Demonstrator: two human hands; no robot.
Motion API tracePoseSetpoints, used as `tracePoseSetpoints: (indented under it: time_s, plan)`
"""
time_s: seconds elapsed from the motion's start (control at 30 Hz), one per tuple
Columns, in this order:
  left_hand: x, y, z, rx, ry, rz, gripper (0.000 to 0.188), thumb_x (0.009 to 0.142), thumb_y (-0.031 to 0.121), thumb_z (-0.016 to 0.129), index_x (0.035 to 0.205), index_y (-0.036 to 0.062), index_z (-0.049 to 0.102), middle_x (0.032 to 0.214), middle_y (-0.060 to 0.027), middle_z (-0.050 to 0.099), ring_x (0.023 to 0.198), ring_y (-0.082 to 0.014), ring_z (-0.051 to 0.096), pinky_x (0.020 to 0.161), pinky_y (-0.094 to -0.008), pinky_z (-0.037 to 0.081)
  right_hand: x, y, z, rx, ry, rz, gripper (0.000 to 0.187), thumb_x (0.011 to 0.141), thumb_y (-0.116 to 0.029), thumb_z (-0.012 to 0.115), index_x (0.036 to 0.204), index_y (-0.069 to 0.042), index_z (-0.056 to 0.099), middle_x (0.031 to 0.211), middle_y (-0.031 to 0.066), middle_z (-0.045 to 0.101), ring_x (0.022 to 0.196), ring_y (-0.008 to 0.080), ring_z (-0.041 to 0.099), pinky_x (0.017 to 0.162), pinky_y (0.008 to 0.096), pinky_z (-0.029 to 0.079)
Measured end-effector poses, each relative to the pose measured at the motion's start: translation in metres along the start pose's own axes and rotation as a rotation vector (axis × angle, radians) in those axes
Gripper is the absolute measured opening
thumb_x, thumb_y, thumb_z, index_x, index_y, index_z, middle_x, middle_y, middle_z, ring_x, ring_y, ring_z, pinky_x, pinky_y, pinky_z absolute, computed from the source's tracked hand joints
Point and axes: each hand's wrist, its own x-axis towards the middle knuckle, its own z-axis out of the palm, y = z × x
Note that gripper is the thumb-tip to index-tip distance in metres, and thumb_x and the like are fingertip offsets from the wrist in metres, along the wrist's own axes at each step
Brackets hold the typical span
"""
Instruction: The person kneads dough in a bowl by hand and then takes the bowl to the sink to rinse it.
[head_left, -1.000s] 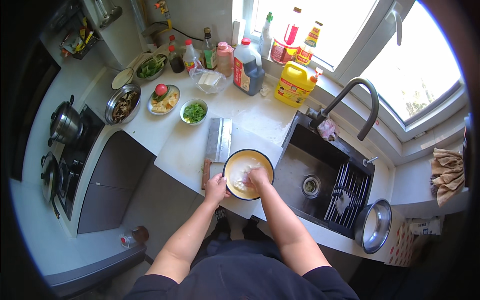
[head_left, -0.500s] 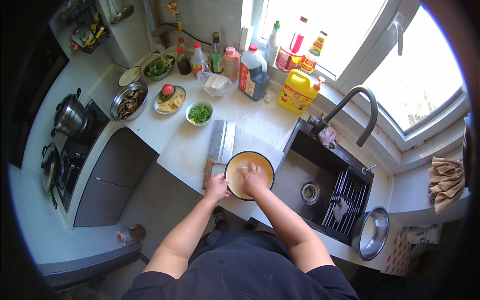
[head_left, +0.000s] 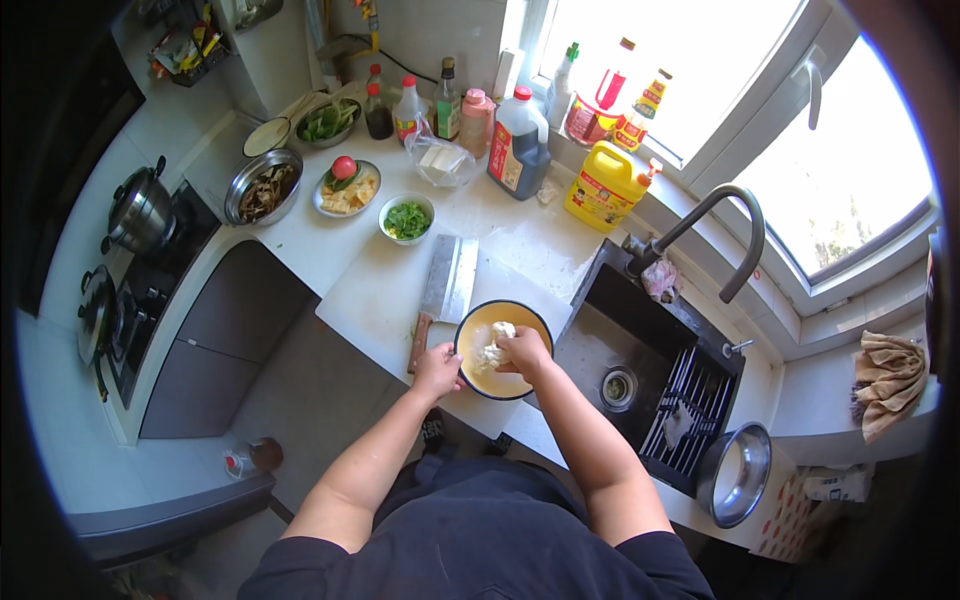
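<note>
A round bowl (head_left: 478, 383) with a dark rim and pale yellow inside stands at the front edge of the white counter. My left hand (head_left: 438, 369) grips its left rim. My right hand (head_left: 523, 351) is inside the bowl, closed on a lump of white dough (head_left: 494, 347). A cleaver (head_left: 445, 288) with a wooden handle lies flat on the counter just left of and behind the bowl.
A black sink (head_left: 655, 385) with a curved tap (head_left: 722, 230) lies to the right, a steel bowl (head_left: 735, 472) at its corner. Small bowls of greens (head_left: 406, 217), plates, bottles and a yellow jug (head_left: 603, 187) stand behind. A stove with pots (head_left: 135, 212) is at left.
My right hand has gone from pressing flat in the bowl to closing on the dough and lifting it a little. My left hand stays on the rim.
</note>
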Motion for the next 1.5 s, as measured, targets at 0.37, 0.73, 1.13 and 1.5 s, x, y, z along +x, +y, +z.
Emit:
tracePoseSetpoints:
  time_s: [0.37, 0.73, 1.13, 1.5]
  plan:
    - [0.0, 0.002, -0.002, 0.026, -0.03, 0.002, 0.031, 0.09, 0.011, 0.047, 0.118, -0.0019, 0.049, 0.081, -0.0093, 0.064, 0.053, -0.0122, 0.061, 0.044, -0.0219, 0.048, -0.022, -0.018, -0.004, 0.012, -0.142, -0.007, 0.023, 0.092, -0.017, 0.048, 0.105, -0.001, 0.058, 0.091, 0.011, 0.063, 0.075, 0.0196, 0.064, 0.065, 0.0301, 0.053]
    - [-0.003, 0.003, -0.001, 0.021, -0.004, 0.002, 0.029, 0.09, 0.011, 0.049, 0.116, -0.0004, 0.051, 0.078, -0.0081, 0.064, 0.053, -0.0111, 0.06, 0.044, -0.0222, 0.048, 0.028, 0.019, 0.005, 0.715, -0.314, 0.395, 0.022, 0.093, -0.02, 0.045, 0.105, -0.005, 0.054, 0.102, 0.0151, 0.063, 0.093, 0.0275, 0.062, 0.077, 0.0385, 0.05]
    - [-0.002, 0.003, -0.002, 0.025, -0.015, -0.025, 0.03, 0.09, 0.011, 0.05, 0.118, -0.0006, 0.05, 0.078, -0.0071, 0.064, 0.053, -0.0104, 0.059, 0.045, -0.0214, 0.047, -0.012, 0.013, 0.016, -1.101, 0.504, -0.838, 0.031, 0.07, -0.013, 0.062, 0.101, -0.01, 0.063, 0.094, 0.0147, 0.061, 0.09, 0.0337, 0.059, 0.081, 0.0399, 0.047]
    - [-0.001, 0.001, -0.002, 0.001, -0.016, -0.023, 0.034, 0.09, 0.012, 0.05, 0.121, -0.0023, 0.048, 0.08, -0.0085, 0.064, 0.052, -0.0109, 0.059, 0.045, -0.0219, 0.048, 0.003, 0.019, 0.002, -0.733, 0.316, -0.476, 0.034, 0.063, -0.024, 0.074, 0.088, -0.003, 0.066, 0.082, 0.0184, 0.065, 0.078, 0.0297, 0.064, 0.073, 0.0379, 0.05]
